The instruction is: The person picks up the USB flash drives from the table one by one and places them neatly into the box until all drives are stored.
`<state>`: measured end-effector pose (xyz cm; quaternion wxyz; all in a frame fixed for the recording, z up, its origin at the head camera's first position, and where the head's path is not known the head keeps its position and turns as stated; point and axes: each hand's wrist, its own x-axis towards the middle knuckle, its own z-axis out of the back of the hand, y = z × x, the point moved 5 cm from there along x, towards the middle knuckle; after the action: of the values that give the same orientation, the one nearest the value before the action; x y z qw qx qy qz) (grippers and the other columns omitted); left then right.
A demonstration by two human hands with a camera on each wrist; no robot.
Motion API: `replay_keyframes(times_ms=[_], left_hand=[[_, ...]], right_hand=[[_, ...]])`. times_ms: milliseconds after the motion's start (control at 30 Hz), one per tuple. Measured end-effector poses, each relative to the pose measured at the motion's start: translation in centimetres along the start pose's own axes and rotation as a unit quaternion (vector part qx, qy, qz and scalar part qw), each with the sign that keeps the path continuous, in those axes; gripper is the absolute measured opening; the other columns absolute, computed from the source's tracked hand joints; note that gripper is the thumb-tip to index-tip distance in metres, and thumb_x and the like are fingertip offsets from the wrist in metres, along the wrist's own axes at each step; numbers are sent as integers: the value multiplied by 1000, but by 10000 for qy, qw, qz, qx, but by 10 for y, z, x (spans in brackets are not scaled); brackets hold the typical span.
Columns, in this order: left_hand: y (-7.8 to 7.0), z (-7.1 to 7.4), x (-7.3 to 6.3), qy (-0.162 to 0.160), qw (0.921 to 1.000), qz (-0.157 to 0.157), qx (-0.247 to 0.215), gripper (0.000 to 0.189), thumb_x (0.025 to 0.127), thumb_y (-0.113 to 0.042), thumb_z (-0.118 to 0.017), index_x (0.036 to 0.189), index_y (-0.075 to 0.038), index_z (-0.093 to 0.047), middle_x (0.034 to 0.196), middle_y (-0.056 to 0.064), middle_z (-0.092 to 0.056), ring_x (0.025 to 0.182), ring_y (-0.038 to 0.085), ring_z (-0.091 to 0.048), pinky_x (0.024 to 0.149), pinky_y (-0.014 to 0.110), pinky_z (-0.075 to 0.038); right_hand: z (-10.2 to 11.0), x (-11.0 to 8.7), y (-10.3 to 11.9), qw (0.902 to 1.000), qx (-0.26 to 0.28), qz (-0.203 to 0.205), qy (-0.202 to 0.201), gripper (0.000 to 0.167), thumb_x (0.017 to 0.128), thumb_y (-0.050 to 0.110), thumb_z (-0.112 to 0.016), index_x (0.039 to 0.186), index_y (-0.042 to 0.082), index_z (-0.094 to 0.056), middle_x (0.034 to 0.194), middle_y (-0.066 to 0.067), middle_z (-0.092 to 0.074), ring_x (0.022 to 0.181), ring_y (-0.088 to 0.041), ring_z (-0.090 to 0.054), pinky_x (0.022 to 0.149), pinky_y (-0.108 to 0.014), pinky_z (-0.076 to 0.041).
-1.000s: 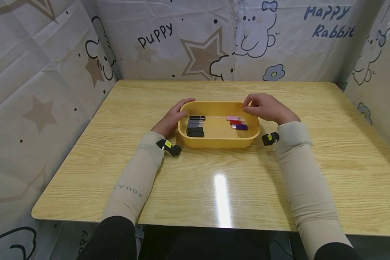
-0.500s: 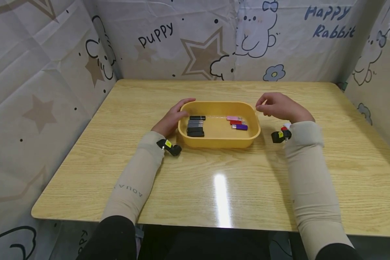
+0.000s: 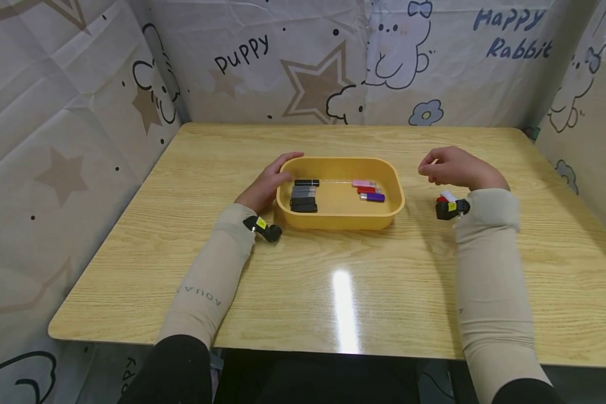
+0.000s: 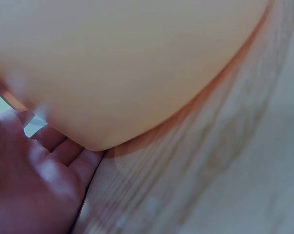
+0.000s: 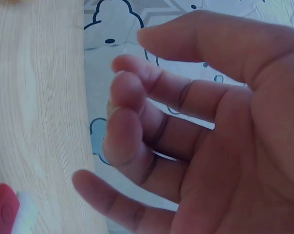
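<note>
My left hand grips the left end of a yellow plastic tray, thumb at the rim and fingers along the outside. In the left wrist view, the fingers lie against the tray's outer wall. Inside the tray, at the left, black and grey stick-like pieces lie stacked in a column. At the right lie a pink, a red and a purple stick with silvery ends, like USB sticks. My right hand hovers right of the tray, fingers loosely bent and holding nothing.
A red piece and a white piece lie on the table below my right hand, partly hidden by the wrist camera in the head view. Patterned cloth walls stand behind and beside the wooden table.
My right hand has moved off the tray's right rim and away to the right, exposing the red and white pieces. My left hand and the tray stay in place.
</note>
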<state>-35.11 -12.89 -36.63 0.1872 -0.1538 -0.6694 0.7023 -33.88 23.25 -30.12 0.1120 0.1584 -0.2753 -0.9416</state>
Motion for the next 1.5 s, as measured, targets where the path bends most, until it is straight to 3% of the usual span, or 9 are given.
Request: replay_keyframes(times_ms=[367,667,833,1233,1500], left_hand=[[-1,0,0,11,10000,-22,93,65,87,3,-40,150,-7,-28,149,11,-34,134,27,-35,110,43,-29],[0,1,1,7,10000,-13,69,65,87,3,-40,150,-8,-28,149,11,-34,135,28,-35,110,44,-30],[0,1,1,8,10000,-39,14,66,86,3,-40,150,-7,-28,148,12,-34,134,29,-35,110,46,-29],[0,0,0,28,10000,-70,-16,64,88,3,-40,150,-9,-30,148,12,-34,134,29,-35,111,46,-28],[0,0,0,35,10000,-67,-50,64,88,4,-39,150,-8,-28,149,13,-33,135,30,-33,111,47,-28]], right_hand=[[5,-4,-22,9995,-61,-289,87,37,98,28,-52,114,-5,-54,93,-15,-57,85,-29,-54,74,-37,-49],[5,-10,-35,9970,156,-746,125,39,97,29,-51,119,-4,-50,121,-28,-52,104,-41,-52,91,-55,-45],[4,-12,-41,9942,216,-1028,237,40,96,29,-53,120,-3,-48,126,-29,-49,110,-47,-49,91,-58,-42],[-3,-13,-56,9895,405,-1377,161,40,92,28,-61,114,-4,-50,103,-16,-50,97,-36,-45,77,-41,-43],[-6,-16,-64,9821,647,-1756,200,48,92,32,-61,121,-4,-47,112,-20,-47,101,-37,-43,76,-40,-44]])
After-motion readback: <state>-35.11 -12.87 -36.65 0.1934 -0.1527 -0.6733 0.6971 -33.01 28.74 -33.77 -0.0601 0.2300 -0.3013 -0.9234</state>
